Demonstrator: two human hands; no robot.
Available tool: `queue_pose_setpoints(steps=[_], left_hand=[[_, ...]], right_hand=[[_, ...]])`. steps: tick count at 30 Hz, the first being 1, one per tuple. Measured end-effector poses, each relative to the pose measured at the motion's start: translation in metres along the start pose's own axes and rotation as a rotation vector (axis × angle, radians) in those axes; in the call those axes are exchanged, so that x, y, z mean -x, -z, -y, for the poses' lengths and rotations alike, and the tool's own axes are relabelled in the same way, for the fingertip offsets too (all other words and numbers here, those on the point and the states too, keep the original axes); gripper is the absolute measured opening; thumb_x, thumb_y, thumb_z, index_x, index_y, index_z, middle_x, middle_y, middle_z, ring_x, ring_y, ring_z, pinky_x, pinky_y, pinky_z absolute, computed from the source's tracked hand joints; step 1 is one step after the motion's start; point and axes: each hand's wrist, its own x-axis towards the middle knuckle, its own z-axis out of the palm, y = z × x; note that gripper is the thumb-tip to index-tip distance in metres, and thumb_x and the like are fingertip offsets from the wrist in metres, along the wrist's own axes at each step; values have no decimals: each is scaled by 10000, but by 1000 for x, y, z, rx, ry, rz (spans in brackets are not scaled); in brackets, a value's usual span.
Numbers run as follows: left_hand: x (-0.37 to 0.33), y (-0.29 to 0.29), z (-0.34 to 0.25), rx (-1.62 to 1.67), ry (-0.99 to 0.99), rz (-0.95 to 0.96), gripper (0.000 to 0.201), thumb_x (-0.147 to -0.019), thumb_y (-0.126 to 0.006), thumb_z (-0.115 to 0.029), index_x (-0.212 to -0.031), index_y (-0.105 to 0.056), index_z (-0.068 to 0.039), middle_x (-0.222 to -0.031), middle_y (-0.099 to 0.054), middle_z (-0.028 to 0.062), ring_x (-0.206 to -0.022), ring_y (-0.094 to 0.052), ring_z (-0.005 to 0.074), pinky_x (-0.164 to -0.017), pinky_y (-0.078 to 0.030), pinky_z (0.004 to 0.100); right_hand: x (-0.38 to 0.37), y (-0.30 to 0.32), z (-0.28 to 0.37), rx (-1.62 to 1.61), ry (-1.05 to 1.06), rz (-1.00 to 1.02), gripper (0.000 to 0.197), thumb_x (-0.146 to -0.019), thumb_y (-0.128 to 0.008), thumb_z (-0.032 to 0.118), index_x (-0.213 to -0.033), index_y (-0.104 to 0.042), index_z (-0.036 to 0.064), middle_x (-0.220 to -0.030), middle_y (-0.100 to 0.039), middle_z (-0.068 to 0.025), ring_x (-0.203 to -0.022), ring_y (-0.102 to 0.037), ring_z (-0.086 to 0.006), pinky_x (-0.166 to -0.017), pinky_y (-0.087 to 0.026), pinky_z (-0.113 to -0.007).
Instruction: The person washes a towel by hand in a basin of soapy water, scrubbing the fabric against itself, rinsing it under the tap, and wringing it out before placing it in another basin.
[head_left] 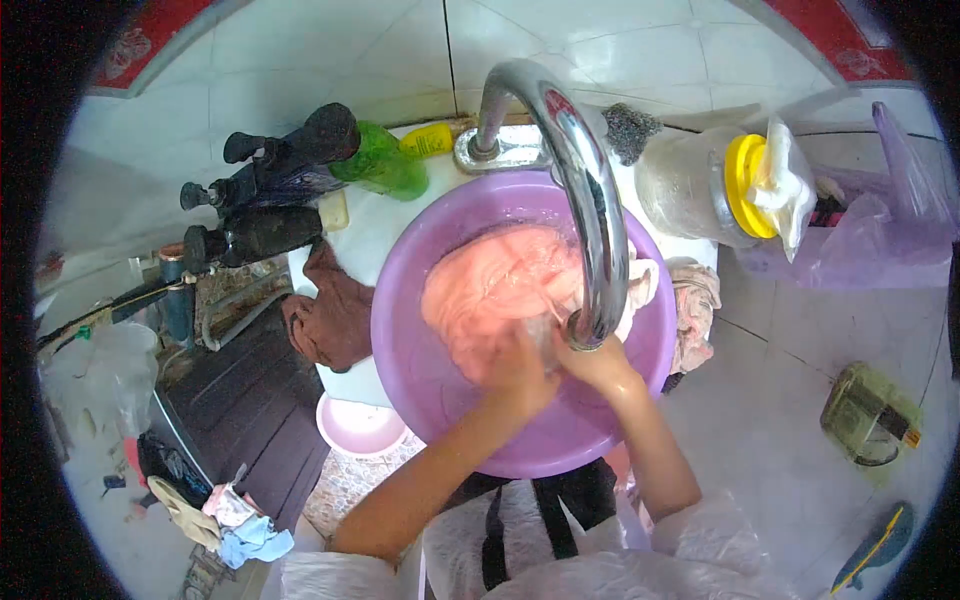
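A wet pink cloth (500, 285) lies bunched in water inside a purple basin (408, 400). A white cloth (640, 290) shows at the basin's right inner side. My left hand (522, 372) is on the near edge of the pink cloth; its fingers are blurred and partly hidden. Close beside it, under the spout of a chrome faucet (598, 200), my right hand (598, 365) is closed on a raised fold of the pink cloth. The spout covers part of that hand.
A brown cloth (335, 310) and a crumpled pale pink cloth (692, 315) flank the basin. Dark bottles (275, 235), a green bottle (390, 165) and a metal scourer (630, 132) stand behind. A yellow-lidded jar (690, 185) lies right; a smaller basin (360, 428) sits lower left.
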Motion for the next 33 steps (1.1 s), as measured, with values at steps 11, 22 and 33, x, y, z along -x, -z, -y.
queue_pose_setpoints(steps=[11, 22, 33], left_hand=[[-33, 43, 50, 759, 143, 161, 231, -656, -680, -135, -838, -571, -42, -737, -601, 122, -716, -601, 256, -625, -448, 359], [-15, 227, -68, 749, 117, -205, 180, -637, -593, 33, -768, -575, -90, -738, -543, 75, -662, -567, 254, -548, -437, 327], [-7, 285, -26, 696, -146, -570, 202, -595, -574, 52, -764, -596, -56, -765, -595, 74, -688, -595, 245, -616, -481, 327]], right_hand=[[3, -9, -17, -60, 141, -140, 184, -761, -520, 176, -899, -592, 78, -778, -593, -170, -739, -581, -349, -651, -458, -439], [78, 41, 54, -301, 624, -621, 373, -634, -620, 154, -987, -573, 47, -825, -587, -136, -700, -575, -276, -579, -447, -335], [156, 167, 120, 374, 709, -578, 245, -597, -571, 51, -834, -621, 90, -717, -582, -86, -645, -569, -276, -548, -441, -351]])
